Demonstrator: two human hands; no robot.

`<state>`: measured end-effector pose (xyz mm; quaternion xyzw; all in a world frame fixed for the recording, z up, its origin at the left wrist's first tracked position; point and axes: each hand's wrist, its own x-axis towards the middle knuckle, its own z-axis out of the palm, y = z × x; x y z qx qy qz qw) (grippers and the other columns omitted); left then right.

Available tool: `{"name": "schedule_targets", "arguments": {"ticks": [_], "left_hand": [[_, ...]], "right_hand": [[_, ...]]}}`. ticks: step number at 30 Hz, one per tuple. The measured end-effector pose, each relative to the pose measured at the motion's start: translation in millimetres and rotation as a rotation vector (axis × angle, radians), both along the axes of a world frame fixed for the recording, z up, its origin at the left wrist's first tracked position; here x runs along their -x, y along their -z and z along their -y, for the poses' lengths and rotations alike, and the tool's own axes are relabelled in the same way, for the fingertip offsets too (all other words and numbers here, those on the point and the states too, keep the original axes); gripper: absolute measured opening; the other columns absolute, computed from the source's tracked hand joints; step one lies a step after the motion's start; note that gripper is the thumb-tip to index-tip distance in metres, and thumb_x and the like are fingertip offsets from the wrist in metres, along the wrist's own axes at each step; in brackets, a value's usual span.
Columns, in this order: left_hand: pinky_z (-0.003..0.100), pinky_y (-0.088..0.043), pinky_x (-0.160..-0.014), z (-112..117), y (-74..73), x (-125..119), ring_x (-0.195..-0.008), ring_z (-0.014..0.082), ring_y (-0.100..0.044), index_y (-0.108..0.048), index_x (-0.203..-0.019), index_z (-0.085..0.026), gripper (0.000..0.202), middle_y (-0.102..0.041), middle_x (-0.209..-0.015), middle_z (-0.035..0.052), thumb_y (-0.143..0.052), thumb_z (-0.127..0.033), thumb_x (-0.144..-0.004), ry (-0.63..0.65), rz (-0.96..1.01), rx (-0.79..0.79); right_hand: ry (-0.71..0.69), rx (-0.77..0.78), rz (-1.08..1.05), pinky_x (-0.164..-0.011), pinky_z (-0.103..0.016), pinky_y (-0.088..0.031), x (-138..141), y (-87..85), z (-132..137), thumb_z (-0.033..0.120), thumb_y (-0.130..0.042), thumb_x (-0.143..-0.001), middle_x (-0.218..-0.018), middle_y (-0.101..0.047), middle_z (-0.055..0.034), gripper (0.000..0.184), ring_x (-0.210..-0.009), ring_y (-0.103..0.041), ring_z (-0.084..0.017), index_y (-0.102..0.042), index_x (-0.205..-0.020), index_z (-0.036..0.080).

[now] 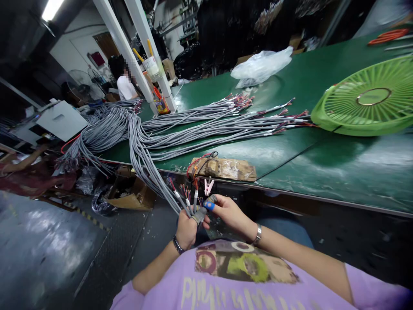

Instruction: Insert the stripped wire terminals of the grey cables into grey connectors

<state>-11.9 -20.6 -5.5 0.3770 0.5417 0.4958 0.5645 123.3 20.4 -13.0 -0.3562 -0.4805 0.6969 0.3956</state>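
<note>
Several grey cables (151,174) run down off the table edge into my left hand (187,229), which is closed round them. Above its fist, the cable ends (195,199) stick up, with white bands and thin red and dark wires fanned out. A greyish wrap covers the left thumb. Just to the right, my right hand (232,214) pinches thumb and forefinger together beside the wire ends. Blue tape is on that thumb and a grey wrap on the forefinger. Whatever lies in the pinch is too small to make out. A pink clip (209,187) is just above the fingertips.
A green table (284,172) bears a large pile of grey cables (109,122), a taped wooden block (234,168), a green fan (364,99) with its cord, and a plastic bag (263,64). A cardboard box (134,193) stands below. Other people are at the left.
</note>
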Motion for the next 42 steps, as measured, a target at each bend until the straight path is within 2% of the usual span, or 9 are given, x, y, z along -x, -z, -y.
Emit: {"name": "schedule_targets", "arguments": {"ticks": [10,14,17,22,26,31,37,42], "left_hand": [[0.019,-0.036,-0.037,-0.4,-2.6,0.0,-0.034,0.0068,-0.046,-0.057,-0.059,-0.014,0.033,-0.057,-0.047,-0.0007,-0.069,-0.044,-0.068,-0.053,0.001,-0.013],[0.018,-0.031,-0.035,0.5,-4.1,2.4,-0.033,0.0057,-0.043,-0.055,-0.056,-0.014,0.036,-0.055,-0.044,-0.0017,-0.069,-0.044,-0.068,-0.018,-0.009,-0.008],[0.018,-0.031,-0.034,1.3,-4.7,5.0,-0.033,0.0058,-0.043,-0.054,-0.053,-0.014,0.037,-0.053,-0.043,-0.0016,-0.069,-0.045,-0.067,0.015,-0.016,-0.006],[0.017,-0.028,-0.032,-3.4,-8.6,13.2,-0.031,0.0054,-0.041,-0.054,-0.056,-0.014,0.034,-0.053,-0.042,-0.0022,-0.072,-0.042,-0.064,0.126,0.038,0.044],[0.017,-0.027,-0.029,-14.5,-10.5,18.6,-0.028,0.006,-0.04,-0.055,-0.061,-0.014,0.03,-0.053,-0.039,-0.0025,-0.075,-0.037,-0.059,0.212,0.124,0.091],[0.017,-0.025,-0.028,-27.9,-9.1,16.5,-0.026,0.0064,-0.039,-0.054,-0.062,-0.015,0.031,-0.051,-0.036,-0.0031,-0.075,-0.037,-0.057,0.237,0.217,0.123],[0.017,-0.023,-0.029,-35.2,-5.8,12.4,-0.026,0.0062,-0.04,-0.055,-0.063,-0.013,0.029,-0.053,-0.038,-0.002,-0.074,-0.035,-0.06,0.257,0.22,0.108],[0.018,-0.023,-0.03,-36.9,-1.6,12.4,-0.026,0.0061,-0.039,-0.056,-0.062,-0.013,0.03,-0.052,-0.038,-0.0019,-0.072,-0.038,-0.061,0.264,0.201,0.106]], "right_hand": [[0.038,0.048,0.0,-0.049,-0.024,-0.034,-0.5,-5.4,3.1,0.047,-0.07,-0.064,-0.054,-0.054,0.0033,0.035,-0.05,-0.046,-0.01,-0.053,-0.066,0.017],[0.019,0.115,-0.02,-0.048,-0.022,-0.031,-3.9,-11.1,3.5,0.043,-0.072,-0.063,-0.053,-0.052,0.0045,0.032,-0.049,-0.042,-0.007,-0.056,-0.067,0.016],[-0.01,0.201,-0.123,-0.049,-0.021,-0.032,-9.8,-11.7,1.5,0.04,-0.072,-0.065,-0.054,-0.05,0.005,0.028,-0.049,-0.04,-0.006,-0.058,-0.07,0.015],[0.009,0.363,-0.311,-0.052,-0.023,-0.041,-19.6,4.2,-10.0,0.048,-0.065,-0.072,-0.071,-0.061,-0.0017,0.034,-0.054,-0.049,-0.008,-0.061,-0.077,0.015],[0.033,0.388,-0.291,-0.051,-0.021,-0.042,-17.5,12.5,-27.4,0.051,-0.061,-0.076,-0.071,-0.062,-0.0033,0.038,-0.053,-0.051,-0.008,-0.062,-0.08,0.014],[-0.049,0.33,-0.327,-0.051,-0.02,-0.043,-6.7,3.9,-44.1,0.052,-0.061,-0.076,-0.069,-0.061,-0.002,0.038,-0.053,-0.051,-0.008,-0.063,-0.078,0.014],[-0.044,0.402,-0.461,-0.053,-0.023,-0.043,2.6,5.2,-47.2,0.047,-0.066,-0.073,-0.067,-0.06,-0.0011,0.032,-0.056,-0.052,-0.01,-0.062,-0.077,0.015],[0.046,0.458,-0.535,-0.052,-0.022,-0.041,9.2,5.3,-44.6,0.042,-0.071,-0.07,-0.065,-0.06,0.0006,0.028,-0.053,-0.05,-0.009,-0.061,-0.072,0.016]]}}
